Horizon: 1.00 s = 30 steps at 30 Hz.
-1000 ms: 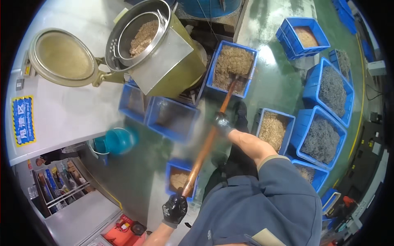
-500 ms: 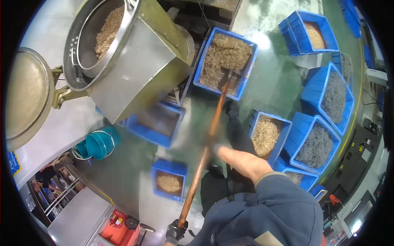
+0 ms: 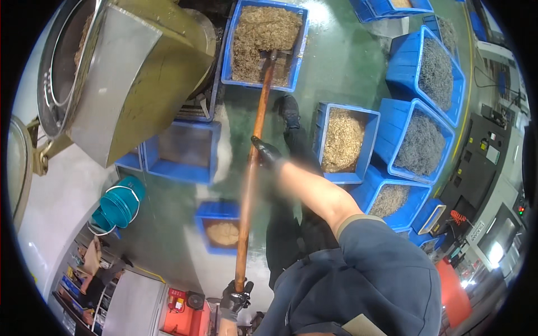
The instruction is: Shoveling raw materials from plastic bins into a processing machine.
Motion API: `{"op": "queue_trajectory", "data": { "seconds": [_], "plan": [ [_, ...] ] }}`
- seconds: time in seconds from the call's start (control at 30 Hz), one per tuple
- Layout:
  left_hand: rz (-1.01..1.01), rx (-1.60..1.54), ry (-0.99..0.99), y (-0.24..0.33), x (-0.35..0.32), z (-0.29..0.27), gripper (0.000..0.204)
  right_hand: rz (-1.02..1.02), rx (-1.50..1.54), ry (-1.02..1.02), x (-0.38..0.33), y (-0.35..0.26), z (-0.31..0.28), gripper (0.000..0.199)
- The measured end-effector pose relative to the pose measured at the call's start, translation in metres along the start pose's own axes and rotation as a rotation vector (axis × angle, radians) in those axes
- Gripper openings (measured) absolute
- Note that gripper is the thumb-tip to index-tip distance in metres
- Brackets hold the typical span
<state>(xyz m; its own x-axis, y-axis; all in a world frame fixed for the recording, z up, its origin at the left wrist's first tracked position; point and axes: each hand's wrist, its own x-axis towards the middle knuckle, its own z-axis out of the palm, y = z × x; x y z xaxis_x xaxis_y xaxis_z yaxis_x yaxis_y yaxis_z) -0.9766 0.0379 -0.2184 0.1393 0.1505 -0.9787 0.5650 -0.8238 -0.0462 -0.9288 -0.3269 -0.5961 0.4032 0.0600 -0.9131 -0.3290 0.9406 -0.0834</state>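
A shovel with a long wooden handle (image 3: 256, 134) slants down across the middle of the view. Its dark blade (image 3: 274, 60) rests partly buried in tan-brown shavings (image 3: 266, 28) inside a blue bin (image 3: 225, 59) at the top. My right hand (image 3: 267, 154), in a black glove, grips the handle midway, with the forearm stretched out from the right. My left hand (image 3: 235, 298), also black-gloved, is closed around the handle's near end at the lower edge. Part of the blade is hidden by the shavings.
A large metal drum machine (image 3: 145, 73) stands at left, with an empty-looking blue bin (image 3: 182, 151) beside it. Teal buckets (image 3: 120, 203) are nearby. Close to my legs stand a blue bin of golden shavings (image 3: 344, 140) and a bin of grey shavings (image 3: 420, 145).
The whole view has shifted, so the bins and machine appear farther up and left. The shovel handle stands more upright in the picture. Both hands still hold it.
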Motion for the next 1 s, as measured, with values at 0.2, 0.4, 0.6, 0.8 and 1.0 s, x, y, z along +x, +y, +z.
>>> {"op": "queue_trajectory", "data": {
  "seconds": [0.2, 0.4, 0.6, 0.8, 1.0],
  "plan": [
    [-0.14, -0.316, -0.11, 0.089, -0.005, 0.009, 0.039, 0.018, 0.201, -0.056, 0.014, -0.071, -0.038, 0.055],
    [-0.35, -0.576, -0.024, 0.107, 0.033, 0.023, 0.029, 0.061, 0.243, 0.007, 0.064, -0.168, -0.005, 0.045],
    [-0.334, -1.249, -0.694, 0.143, 0.055, 0.069, 0.033, 0.0, 0.389, -0.063, 0.134, -0.222, -0.04, 0.032],
    [0.113, 0.39, 0.525, 0.22, 0.054, 0.109, 0.032, 0.048, 0.139, 0.147, 0.165, -0.229, -0.017, 0.027],
    [0.004, 0.515, 0.257, 0.205, 0.07, 0.079, 0.025, -0.237, 0.115, 0.134, 0.198, -0.189, -0.067, 0.017]
  ]
}}
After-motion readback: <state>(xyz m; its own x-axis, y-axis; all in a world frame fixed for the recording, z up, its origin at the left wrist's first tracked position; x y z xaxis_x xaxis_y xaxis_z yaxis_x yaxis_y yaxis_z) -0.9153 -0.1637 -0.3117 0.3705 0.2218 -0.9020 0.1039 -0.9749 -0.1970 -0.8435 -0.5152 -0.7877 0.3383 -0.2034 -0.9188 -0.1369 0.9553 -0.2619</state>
